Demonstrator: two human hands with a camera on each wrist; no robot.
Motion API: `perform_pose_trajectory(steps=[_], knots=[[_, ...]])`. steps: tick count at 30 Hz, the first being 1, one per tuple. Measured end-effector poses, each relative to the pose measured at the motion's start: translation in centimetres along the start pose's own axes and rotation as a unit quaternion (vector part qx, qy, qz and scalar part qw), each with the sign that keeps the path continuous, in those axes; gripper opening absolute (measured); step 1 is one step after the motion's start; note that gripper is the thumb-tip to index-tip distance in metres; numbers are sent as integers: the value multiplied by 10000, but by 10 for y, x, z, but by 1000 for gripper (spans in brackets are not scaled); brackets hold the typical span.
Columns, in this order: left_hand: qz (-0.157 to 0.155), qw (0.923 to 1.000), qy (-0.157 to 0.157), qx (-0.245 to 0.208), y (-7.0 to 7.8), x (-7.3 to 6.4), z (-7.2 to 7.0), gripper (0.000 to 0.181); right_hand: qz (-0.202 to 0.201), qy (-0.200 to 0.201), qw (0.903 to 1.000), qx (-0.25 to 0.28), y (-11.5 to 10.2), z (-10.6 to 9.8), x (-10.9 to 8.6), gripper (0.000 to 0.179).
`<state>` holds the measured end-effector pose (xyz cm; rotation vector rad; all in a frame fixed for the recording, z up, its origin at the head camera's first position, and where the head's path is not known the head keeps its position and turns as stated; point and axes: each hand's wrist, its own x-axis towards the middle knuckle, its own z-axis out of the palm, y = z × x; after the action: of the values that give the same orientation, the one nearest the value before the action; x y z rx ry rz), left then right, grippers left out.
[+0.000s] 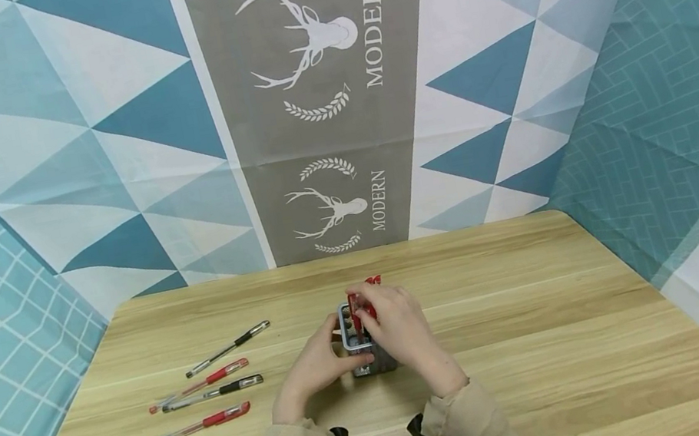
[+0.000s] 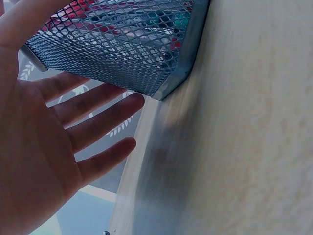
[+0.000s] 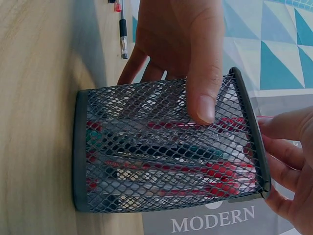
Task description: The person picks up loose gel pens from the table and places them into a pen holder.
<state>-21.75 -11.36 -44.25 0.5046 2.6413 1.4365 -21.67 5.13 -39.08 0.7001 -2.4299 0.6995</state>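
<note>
A dark mesh pen holder [image 1: 385,361] stands on the table in front of me, with red and black pens visible through its mesh in the right wrist view. My left hand [image 1: 319,363] steadies it from the left, thumb on the near face and fingers at the side. In the left wrist view some of those fingers [image 2: 105,120] reach out straight beside the mesh. At the holder's mouth, my right hand [image 1: 403,325] pinches a red gel pen [image 1: 356,316] that points downward. Its lower end is inside the holder; the right palm hides part of the opening.
To the left of the holder lie several loose pens: a black pen [image 1: 228,348], a red pen [image 1: 200,385], another black pen [image 1: 212,393] and another red pen [image 1: 195,427]. Patterned cloth [image 1: 332,198] hangs behind the wooden table [image 1: 550,323].
</note>
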Motion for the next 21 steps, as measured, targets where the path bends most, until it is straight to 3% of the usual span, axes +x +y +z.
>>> perform_pose_trajectory(steps=[12,21], knots=[[10,10000,10,4,0,1,1,77,-50,75,9998,-153,2,3,-1,38],[-48,10000,-5,-9,1,0,0,79,49,-227,9987,-462,2,3,-2,43]])
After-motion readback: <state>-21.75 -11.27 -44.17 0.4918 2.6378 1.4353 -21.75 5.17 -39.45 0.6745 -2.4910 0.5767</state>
